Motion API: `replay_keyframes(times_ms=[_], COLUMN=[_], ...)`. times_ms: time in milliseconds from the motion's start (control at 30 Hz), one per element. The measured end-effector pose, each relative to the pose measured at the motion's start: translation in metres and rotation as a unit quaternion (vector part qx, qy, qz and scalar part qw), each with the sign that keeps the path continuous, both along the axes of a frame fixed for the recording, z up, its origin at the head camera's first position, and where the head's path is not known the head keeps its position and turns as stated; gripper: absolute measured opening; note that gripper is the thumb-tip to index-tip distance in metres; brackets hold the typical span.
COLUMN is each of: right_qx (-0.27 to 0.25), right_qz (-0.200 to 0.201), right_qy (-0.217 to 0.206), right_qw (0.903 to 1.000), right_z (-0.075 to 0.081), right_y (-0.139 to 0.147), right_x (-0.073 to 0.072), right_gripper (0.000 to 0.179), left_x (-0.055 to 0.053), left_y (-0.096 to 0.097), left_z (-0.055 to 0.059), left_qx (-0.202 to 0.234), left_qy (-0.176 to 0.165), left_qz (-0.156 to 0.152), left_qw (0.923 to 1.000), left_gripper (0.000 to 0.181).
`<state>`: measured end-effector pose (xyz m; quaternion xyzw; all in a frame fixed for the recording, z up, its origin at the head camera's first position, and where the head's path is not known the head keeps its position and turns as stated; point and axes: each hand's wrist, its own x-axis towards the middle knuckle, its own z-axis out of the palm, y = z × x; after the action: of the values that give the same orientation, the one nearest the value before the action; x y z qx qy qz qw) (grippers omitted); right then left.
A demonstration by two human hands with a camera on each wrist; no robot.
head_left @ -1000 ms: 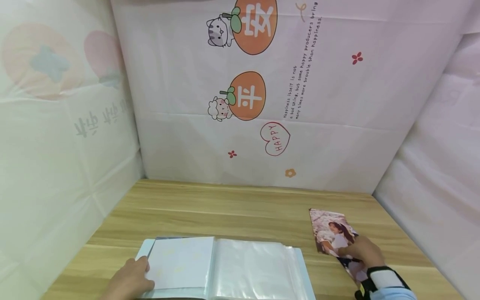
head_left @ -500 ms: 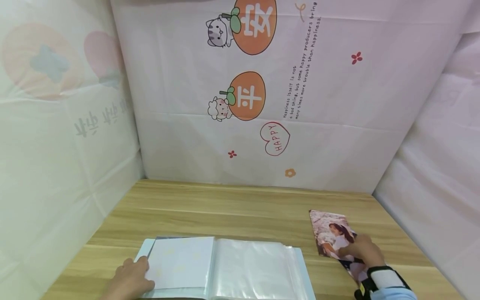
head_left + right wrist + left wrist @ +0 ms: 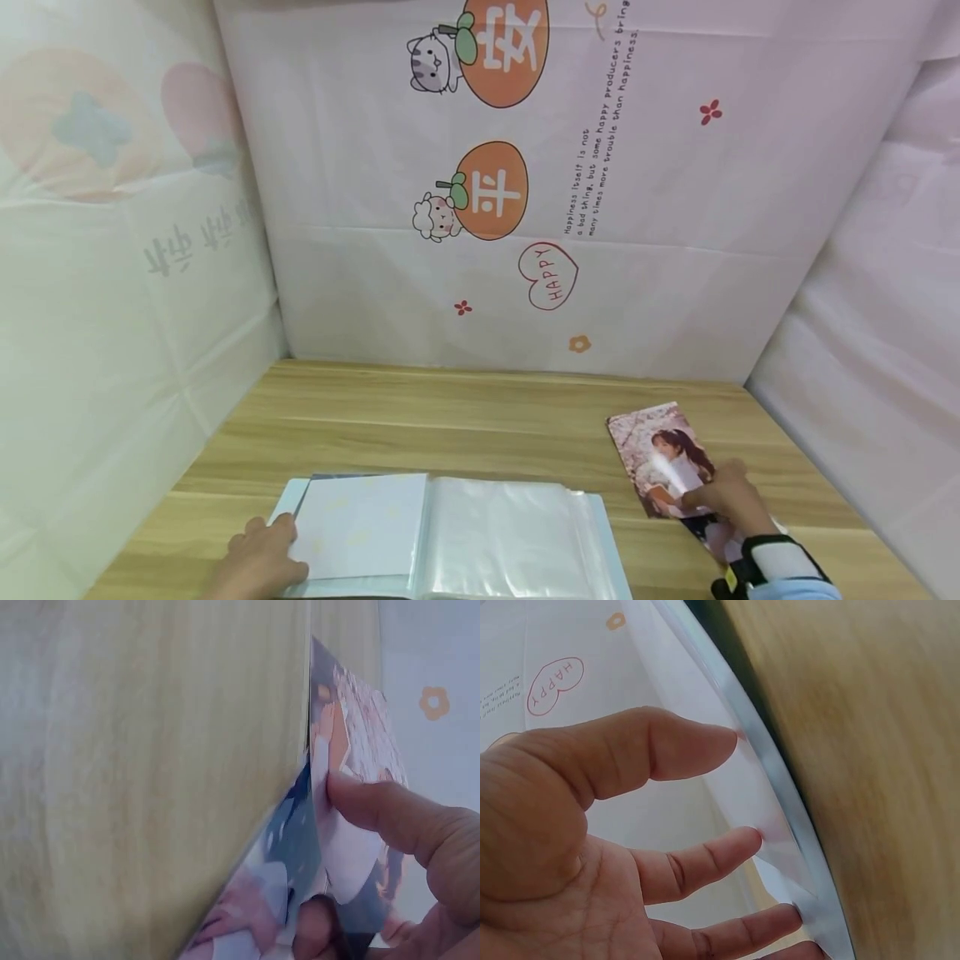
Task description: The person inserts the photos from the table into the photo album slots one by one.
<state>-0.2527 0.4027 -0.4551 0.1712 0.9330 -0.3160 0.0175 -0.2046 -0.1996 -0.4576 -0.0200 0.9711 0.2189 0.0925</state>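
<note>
In the head view a photo album (image 3: 517, 542) lies spread on the table, with a white page (image 3: 360, 525) on the left and clear plastic sleeves on the right. My left hand (image 3: 258, 558) rests at the album's left edge. Its thumb and fingers, mostly straight, touch the white page in the left wrist view. To the right, my right hand (image 3: 731, 500) pinches a photo (image 3: 660, 458) of a long-haired person among pink blossoms. Thumb on its face, fingers partly hidden. Beneath it, a second, darker photo (image 3: 251, 900) shows.
The wood-grain table (image 3: 450, 417) is bounded by white printed cloth (image 3: 360, 292) at the back and both sides. A strap (image 3: 780, 558) circles the right wrist.
The blossom photo has turned slightly and shifted up-left, its top edge now tilting, with my right hand on it. My left hand and the album have stayed put.
</note>
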Motion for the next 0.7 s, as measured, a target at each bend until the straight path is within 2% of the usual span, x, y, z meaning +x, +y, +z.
replay_keyframes(times_ms=[200, 300, 367, 433, 567, 700], right_qx=[-0.095, -0.132, -0.166, -0.200, -0.271, -0.312], right_qz=[-0.028, -0.038, -0.056, -0.075, -0.101, -0.108], right_qy=[0.036, 0.033, 0.034, 0.038, 0.054, 0.064], right_qw=[0.9945, 0.9900, 0.9840, 0.9762, 0.9559, 0.9417], right_z=[0.0016, 0.0041, 0.0045, 0.0041, 0.0004, -0.0037], right_y=[0.0026, 0.0045, 0.0053, 0.0056, 0.0075, 0.0101], right_x=[-0.0035, -0.0021, 0.0001, 0.0022, 0.0027, 0.0009], right_gripper=[0.076, 0.054, 0.035, 0.024, 0.016, 0.012], left_x=[-0.0015, -0.0017, -0.0015, -0.0012, -0.0004, 0.0011], left_y=[-0.0022, -0.0019, -0.0018, -0.0011, 0.0004, 0.0004], left_z=[-0.0024, -0.0025, -0.0023, -0.0013, 0.0013, 0.0024], left_qx=[-0.003, -0.005, -0.005, -0.005, -0.006, -0.012], left_qy=[0.002, 0.004, 0.003, 0.001, 0.005, 0.018], left_qz=[-0.002, -0.001, -0.001, 0.000, -0.001, -0.009], left_qw=[1.0000, 1.0000, 1.0000, 1.0000, 1.0000, 0.9997], left_gripper=[0.041, 0.041, 0.040, 0.040, 0.046, 0.059])
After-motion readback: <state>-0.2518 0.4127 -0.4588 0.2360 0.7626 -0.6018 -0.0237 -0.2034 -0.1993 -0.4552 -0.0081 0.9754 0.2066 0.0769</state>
